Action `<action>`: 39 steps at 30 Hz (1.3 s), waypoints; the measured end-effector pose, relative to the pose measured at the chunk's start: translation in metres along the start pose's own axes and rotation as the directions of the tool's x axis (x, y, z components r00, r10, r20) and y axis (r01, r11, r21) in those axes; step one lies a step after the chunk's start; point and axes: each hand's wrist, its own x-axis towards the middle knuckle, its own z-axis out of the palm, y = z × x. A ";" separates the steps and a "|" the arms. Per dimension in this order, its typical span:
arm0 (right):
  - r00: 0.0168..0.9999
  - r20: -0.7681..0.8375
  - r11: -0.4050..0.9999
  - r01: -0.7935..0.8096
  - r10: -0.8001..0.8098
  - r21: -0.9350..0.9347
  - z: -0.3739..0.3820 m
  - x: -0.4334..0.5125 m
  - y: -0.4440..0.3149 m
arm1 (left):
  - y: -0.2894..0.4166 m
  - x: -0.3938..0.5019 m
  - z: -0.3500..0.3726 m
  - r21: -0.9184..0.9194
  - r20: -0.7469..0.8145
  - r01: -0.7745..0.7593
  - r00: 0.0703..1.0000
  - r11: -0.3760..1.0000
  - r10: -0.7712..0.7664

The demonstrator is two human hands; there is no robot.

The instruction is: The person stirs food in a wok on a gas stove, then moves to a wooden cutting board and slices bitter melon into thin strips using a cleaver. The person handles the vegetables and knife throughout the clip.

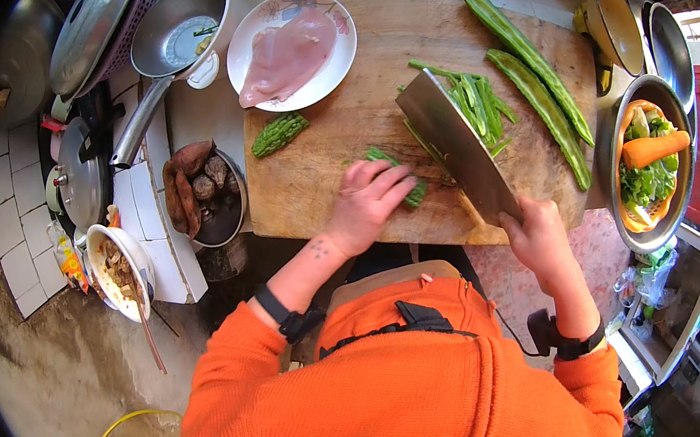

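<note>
On a wooden cutting board (pixel 326 135), my left hand (pixel 371 199) presses on a piece of bitter melon (pixel 414 191), which shows beyond and beside the fingers. My right hand (pixel 534 231) grips the handle of a cleaver (pixel 456 145); its wide blade slants up and left over the board and hides part of what lies beneath. Sliced green strips (pixel 479 102) lie in a pile behind the blade. To their right rest two long halves of bitter melon (pixel 528 62). A short bitter melon piece (pixel 279 133) lies at the board's left, below a plate with raw meat (pixel 292 54).
A metal saucepan (pixel 183 31) stands at the back left, above a bowl of sweet potatoes and other tubers (pixel 244 192). Right of the board stands a metal basin (pixel 680 155) with a carrot (pixel 656 148) and greens in an orange basket. A bowl with chopsticks (pixel 124 265) sits at left.
</note>
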 end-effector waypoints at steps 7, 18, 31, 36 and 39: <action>0.978 0.073 0.951 0.207 -0.195 -0.229 -0.005 -0.012 -0.021 | -0.003 -0.008 0.021 -0.015 -0.125 -0.007 0.992 1.000 0.005; 0.943 0.260 0.847 0.305 -0.206 -0.436 -0.010 -0.005 -0.044 | -0.003 -0.010 0.040 -0.033 -0.218 0.029 0.975 0.999 -0.036; 0.974 0.104 0.938 0.224 -0.203 -0.265 0.000 0.004 -0.029 | -0.006 -0.007 0.037 -0.101 -0.216 0.020 0.976 0.995 -0.042; 0.952 0.228 0.902 0.273 -0.203 -0.335 -0.015 0.000 -0.040 | -0.008 -0.009 0.042 -0.080 -0.274 0.005 0.961 0.997 -0.027; 0.945 0.278 0.875 0.278 -0.173 -0.397 -0.010 0.004 -0.045 | -0.008 -0.010 0.043 -0.097 -0.286 0.004 0.958 0.995 -0.032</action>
